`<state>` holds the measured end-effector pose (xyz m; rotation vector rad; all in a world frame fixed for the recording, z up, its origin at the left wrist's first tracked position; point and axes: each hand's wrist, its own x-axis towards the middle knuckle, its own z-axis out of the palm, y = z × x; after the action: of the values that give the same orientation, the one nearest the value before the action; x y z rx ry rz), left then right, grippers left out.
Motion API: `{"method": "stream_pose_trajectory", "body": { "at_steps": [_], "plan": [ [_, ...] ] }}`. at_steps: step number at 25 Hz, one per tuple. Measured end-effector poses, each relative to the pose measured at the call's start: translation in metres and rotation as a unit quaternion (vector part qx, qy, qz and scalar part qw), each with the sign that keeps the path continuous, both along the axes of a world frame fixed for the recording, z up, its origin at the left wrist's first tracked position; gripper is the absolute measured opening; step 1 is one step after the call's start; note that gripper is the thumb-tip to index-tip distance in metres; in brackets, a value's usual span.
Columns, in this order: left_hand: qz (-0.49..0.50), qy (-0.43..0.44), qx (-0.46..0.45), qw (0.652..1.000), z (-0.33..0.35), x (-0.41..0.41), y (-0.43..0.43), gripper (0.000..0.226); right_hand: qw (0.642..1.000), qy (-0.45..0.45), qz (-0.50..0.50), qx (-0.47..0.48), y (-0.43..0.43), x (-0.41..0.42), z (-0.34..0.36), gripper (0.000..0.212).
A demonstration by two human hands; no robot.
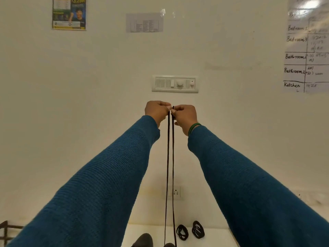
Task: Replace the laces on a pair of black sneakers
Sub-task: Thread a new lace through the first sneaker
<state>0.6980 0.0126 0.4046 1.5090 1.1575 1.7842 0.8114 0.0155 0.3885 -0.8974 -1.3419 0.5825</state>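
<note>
Both arms in blue sleeves are raised high in front of the wall. My left hand (156, 111) and my right hand (185, 116) sit side by side, each pinching one end of a black lace (168, 166). The lace's two strands hang straight down to a black sneaker (144, 240) whose top shows at the bottom edge. Two coiled black laces, one (182, 232) and another (198, 229), lie on the white surface to the sneaker's right. A second sneaker is not visible.
A white switch panel (175, 84) is on the wall just above my hands, and a wall socket (176, 192) sits lower down. A whiteboard (306, 45) hangs at right, a poster (69, 13) at upper left. A metal frame (5, 230) pokes in at bottom left.
</note>
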Motion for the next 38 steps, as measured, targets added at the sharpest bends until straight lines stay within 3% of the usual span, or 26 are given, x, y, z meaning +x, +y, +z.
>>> {"method": "stream_pose_trajectory", "body": {
  "at_steps": [14,18,26,30,38],
  "plan": [
    [-0.028,-0.022,-0.023,0.999,0.005,0.000,-0.003,0.010,1.000,-0.015,-0.006,-0.008,0.002,0.005,0.004,0.012],
    [-0.011,-0.007,-0.020,1.000,0.021,-0.002,-0.005,0.013,1.000,0.000,-0.001,-0.008,-0.001,0.011,0.016,0.002],
    [-0.020,0.055,-0.023,0.998,0.027,0.004,-0.005,0.017,0.999,0.029,0.015,-0.019,-0.005,0.021,0.019,0.004],
    [-0.016,0.026,-0.044,0.999,0.029,0.008,-0.009,0.019,0.999,0.030,0.021,-0.023,-0.009,0.021,0.027,0.004],
    [-0.020,-0.022,0.024,0.999,0.016,0.006,-0.014,0.016,1.000,-0.002,0.003,-0.012,-0.016,0.016,0.031,0.011]
  ]
}}
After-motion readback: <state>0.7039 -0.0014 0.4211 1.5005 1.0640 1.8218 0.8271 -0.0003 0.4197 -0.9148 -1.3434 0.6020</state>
